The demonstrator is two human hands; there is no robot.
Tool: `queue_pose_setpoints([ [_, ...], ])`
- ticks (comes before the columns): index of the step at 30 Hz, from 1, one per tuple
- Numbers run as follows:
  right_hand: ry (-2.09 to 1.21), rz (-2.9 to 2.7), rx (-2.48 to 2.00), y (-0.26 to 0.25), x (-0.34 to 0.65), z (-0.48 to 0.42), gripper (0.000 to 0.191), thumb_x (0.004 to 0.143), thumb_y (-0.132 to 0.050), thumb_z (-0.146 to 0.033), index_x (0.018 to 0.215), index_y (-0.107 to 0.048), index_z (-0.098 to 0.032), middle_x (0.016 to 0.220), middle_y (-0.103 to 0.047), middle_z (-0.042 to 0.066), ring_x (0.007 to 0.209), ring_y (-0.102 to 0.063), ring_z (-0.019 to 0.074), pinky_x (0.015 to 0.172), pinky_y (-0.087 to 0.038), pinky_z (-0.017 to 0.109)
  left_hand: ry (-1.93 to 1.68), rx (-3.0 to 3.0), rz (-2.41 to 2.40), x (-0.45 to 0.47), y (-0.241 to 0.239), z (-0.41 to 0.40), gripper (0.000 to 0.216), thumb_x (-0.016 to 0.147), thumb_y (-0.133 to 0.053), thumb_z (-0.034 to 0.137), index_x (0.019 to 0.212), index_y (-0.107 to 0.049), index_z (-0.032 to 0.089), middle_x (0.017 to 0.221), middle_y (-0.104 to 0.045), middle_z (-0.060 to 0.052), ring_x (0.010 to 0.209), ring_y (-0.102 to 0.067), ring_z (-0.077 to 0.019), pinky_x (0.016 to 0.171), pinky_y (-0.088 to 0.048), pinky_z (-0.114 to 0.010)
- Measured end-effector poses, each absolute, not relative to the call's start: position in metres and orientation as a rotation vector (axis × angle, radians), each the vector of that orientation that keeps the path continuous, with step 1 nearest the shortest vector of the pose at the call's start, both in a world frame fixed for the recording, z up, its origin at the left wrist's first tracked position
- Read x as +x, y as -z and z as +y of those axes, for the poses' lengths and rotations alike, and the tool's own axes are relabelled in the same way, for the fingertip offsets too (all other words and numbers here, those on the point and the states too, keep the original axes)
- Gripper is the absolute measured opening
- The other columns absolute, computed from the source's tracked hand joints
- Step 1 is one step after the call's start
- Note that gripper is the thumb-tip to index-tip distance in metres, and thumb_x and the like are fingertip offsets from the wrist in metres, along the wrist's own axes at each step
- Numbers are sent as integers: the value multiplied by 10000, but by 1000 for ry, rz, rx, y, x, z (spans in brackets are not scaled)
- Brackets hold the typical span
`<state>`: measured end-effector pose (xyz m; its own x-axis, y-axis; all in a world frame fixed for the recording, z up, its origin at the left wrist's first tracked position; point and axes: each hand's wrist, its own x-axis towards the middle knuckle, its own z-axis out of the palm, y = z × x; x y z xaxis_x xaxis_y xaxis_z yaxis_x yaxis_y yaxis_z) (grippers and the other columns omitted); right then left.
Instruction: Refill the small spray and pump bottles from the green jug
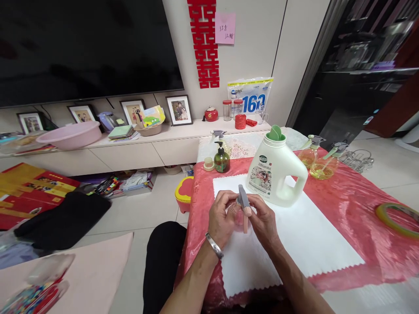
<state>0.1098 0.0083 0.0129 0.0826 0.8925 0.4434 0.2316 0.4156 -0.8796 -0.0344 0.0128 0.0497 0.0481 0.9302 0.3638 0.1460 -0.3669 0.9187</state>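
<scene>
My left hand (222, 218) is wrapped round a small clear spray bottle (236, 212) above the white cloth (307, 235). My right hand (263, 220) closes on its spray head (244, 201), a grey top with a pink trigger hanging down between my fingers. A large white detergent jug (276, 172) with an open green cap stands just behind my hands on the cloth. On the far right of the red tablecloth (353, 205) stand two clear spray bottles (321, 159) with yellow liquid.
A dark green pump bottle (221, 159) and a small round lid (208, 164) stand at the table's far left. A tape roll (397, 218) lies at the right edge. A yellow and red stool (184, 192) sits on the floor left of the table.
</scene>
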Motion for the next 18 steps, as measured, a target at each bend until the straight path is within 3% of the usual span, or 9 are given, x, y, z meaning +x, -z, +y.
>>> queue_pose_setpoints([
  [7, -727, -1439, -1102, -18, 112, 12, 302, 853, -682, -484, 983, -678, -212, 999, -674, 43, 955, -626, 189, 872, -493, 319, -1363, 1678, 1103, -40, -50, 18, 193, 860, -585, 190, 972, -740, 217, 934, -666, -54, 871, -658, -188, 781, -534, -320],
  [12, -766, -1480, -1114, -25, 115, 13, 337, 871, -660, -490, 1093, -720, -244, 996, -660, 45, 944, -617, 189, 864, -503, 332, -1366, 1640, 1068, -41, -49, 20, 201, 886, -577, 207, 976, -757, 220, 952, -686, -63, 902, -673, -194, 809, -539, -332],
  [18, -750, -1468, -1119, -23, 113, 11, 314, 880, -641, -491, 1067, -743, -262, 1013, -665, 43, 965, -615, 194, 850, -495, 324, -1362, 1414, 1030, -37, -48, 17, 149, 847, -650, 235, 975, -724, 210, 926, -720, -49, 878, -704, -203, 817, -554, -343],
])
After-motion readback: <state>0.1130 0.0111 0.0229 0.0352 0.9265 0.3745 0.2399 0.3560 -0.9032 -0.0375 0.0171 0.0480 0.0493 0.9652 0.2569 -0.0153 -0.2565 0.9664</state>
